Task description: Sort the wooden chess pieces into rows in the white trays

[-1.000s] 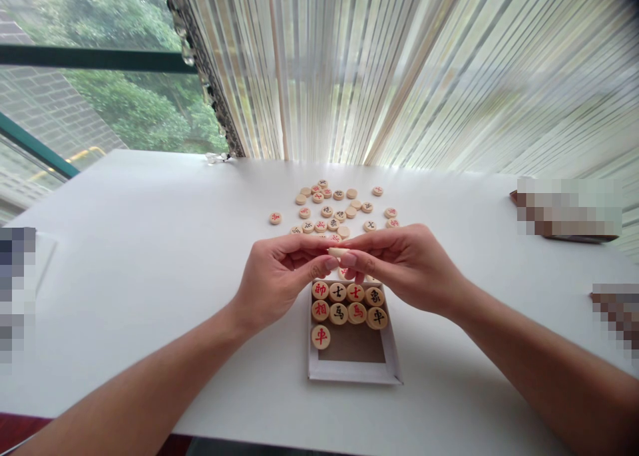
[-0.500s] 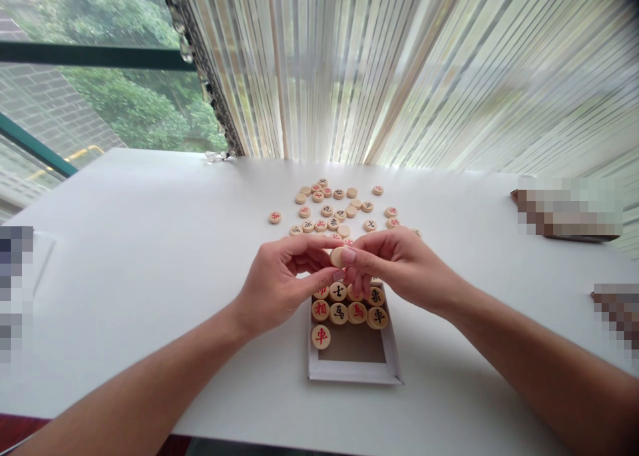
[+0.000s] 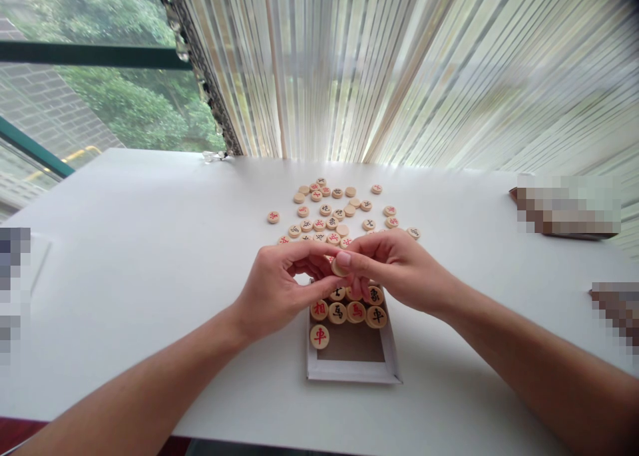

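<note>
Just above a shallow white box [image 3: 352, 373], my two hands meet at a round wooden Chinese chess piece [image 3: 339, 268]. My right hand [image 3: 399, 269] pinches it between thumb and fingers. From the other side, the thumb and fingertips of my left hand [image 3: 277, 279] close in on the same piece; its face is mostly covered. Inside the box are rows of pieces with red and black characters, among them a black-marked piece [image 3: 338, 313]. A single red-marked piece [image 3: 319, 337] lies in the nearest row at the left. My hands hide the box's far part.
Beyond my hands, several loose Chinese chess pieces [image 3: 319, 225] lie scattered on the white table [image 3: 150, 243], some blank side up. A string curtain [image 3: 324, 70] hangs behind. Pixelated objects stand at the right, one a blurred brown-edged item [image 3: 569, 210].
The piece between my fingers has tilted and is more covered by my right thumb. My hands have barely shifted, and the view has moved slightly.
</note>
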`<state>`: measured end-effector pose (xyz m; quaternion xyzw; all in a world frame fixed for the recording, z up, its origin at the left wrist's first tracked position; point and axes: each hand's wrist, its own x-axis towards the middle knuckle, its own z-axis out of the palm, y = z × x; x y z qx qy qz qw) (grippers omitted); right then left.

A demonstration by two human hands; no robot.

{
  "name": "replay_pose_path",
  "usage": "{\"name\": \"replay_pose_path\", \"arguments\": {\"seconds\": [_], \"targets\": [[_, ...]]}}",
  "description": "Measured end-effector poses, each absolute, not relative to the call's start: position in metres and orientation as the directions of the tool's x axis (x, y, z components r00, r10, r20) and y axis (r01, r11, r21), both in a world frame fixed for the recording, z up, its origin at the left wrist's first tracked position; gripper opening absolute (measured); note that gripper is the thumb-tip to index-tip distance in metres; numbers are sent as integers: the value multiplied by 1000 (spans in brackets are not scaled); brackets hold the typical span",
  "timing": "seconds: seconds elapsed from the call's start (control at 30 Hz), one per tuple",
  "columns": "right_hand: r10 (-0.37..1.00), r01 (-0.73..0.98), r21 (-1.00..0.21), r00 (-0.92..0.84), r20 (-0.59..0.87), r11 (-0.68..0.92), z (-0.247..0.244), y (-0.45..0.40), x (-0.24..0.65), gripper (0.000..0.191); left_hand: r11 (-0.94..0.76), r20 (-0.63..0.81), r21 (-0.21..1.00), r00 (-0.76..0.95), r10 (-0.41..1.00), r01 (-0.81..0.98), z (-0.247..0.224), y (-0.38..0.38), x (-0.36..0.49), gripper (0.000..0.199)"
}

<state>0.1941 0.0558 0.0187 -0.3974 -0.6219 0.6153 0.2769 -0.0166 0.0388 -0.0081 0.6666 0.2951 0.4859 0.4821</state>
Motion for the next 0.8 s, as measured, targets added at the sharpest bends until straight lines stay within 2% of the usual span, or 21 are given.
{"name": "replay_pose_path", "arguments": {"seconds": [0.1,0.23,0.43,0.57,0.8], "targets": [[805,75,-986,-570,-164,-148,20,57,195,45,-327,344,939,332,878,-107,-7,40,-18,32],[788,4,-977,-590,-176,-215,20,57,195,38,-307,332,943,300,894,-129,-6,41,-19,33],[792,38,-985,-590,-158,-169,20,57,193,26,-356,353,934,264,898,-36,-7,39,-19,27],[809,78,-984,-561,-175,-159,18,56,192,29,-410,387,912,268,882,33,-7,38,-18,25],[801,119,-991,-586,-119,-60,20,55,193,34,-439,412,897,258,874,58,-8,37,-19,24]]}}
